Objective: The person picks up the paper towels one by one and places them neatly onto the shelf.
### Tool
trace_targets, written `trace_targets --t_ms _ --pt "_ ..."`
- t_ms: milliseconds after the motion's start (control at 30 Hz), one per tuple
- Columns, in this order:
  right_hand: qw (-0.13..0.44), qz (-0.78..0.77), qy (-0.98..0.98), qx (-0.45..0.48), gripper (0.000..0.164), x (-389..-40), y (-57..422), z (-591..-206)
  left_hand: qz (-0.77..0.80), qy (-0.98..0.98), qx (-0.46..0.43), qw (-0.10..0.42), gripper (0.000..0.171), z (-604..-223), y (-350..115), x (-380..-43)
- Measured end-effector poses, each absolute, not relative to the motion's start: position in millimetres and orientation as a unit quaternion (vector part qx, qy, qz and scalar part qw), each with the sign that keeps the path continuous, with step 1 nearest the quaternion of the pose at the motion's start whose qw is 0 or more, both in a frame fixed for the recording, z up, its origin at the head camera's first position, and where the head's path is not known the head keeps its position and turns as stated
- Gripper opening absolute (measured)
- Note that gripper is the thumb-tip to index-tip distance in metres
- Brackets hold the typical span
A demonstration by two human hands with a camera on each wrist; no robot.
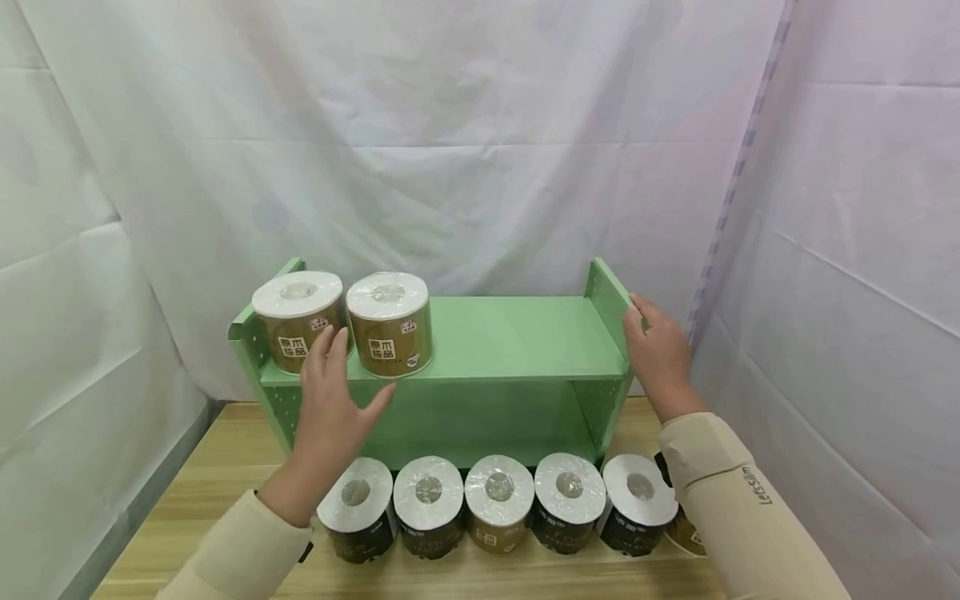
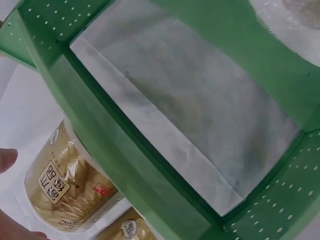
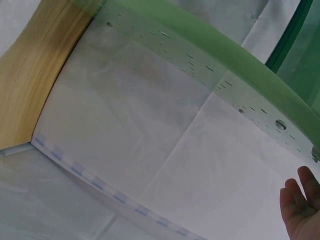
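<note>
On the green shelf's [image 1: 517,333] upper board, two toilet paper rolls in gold-brown wrap stand upright side by side: the left roll [image 1: 277,325] by the end panel, the right roll [image 1: 390,342] beside it. My left hand [image 1: 330,408] hovers in front of them, fingers spread and thumb out, holding nothing. From this view it overlaps the left roll; whether it touches is unclear. At the shelf's right end panel [image 1: 609,304] is my right hand [image 1: 663,354], fingertips by its outer edge. In the right wrist view, the right hand's fingers [image 3: 295,200] look extended and hold nothing.
In front of the shelf, several wrapped rolls stand in a row on the wooden table [image 1: 195,483], mostly black with a gold-brown roll [image 1: 498,508] in the middle. Another gold-brown roll [image 1: 684,533] is partly hidden by my right sleeve. White curtains [image 1: 480,167] hang behind and at both sides.
</note>
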State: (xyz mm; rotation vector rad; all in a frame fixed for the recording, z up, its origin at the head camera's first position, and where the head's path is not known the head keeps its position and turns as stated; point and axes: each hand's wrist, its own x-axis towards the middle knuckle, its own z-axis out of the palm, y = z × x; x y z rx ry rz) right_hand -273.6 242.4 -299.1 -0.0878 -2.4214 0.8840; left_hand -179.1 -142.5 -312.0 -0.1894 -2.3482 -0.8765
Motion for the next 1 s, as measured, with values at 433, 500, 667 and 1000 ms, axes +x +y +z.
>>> trace_targets --t_ms 433,500,667,1000 --pt "0.271 0.344 -0.899 -0.032 0.052 -271.6 243.4 -299.2 -0.294 -0.899 -0.081 0.314 0.089 -346.7 -155.5 -159.9" --pt "0.27 0.343 -0.899 -0.033 0.052 -271.6 243.9 -299.3 -0.29 -0.902 -0.079 0.31 0.089 -350.9 -157.3 -158.6" --pt "0.27 0.334 -0.902 -0.035 0.052 -272.0 245.0 -300.0 -0.28 -0.907 -0.079 0.305 0.091 -361.2 -161.1 -156.4" --pt "0.268 0.332 -0.904 -0.034 0.052 -272.9 245.7 -300.7 -0.266 -0.922 -0.066 0.274 0.085 -379.2 -165.8 -153.4"
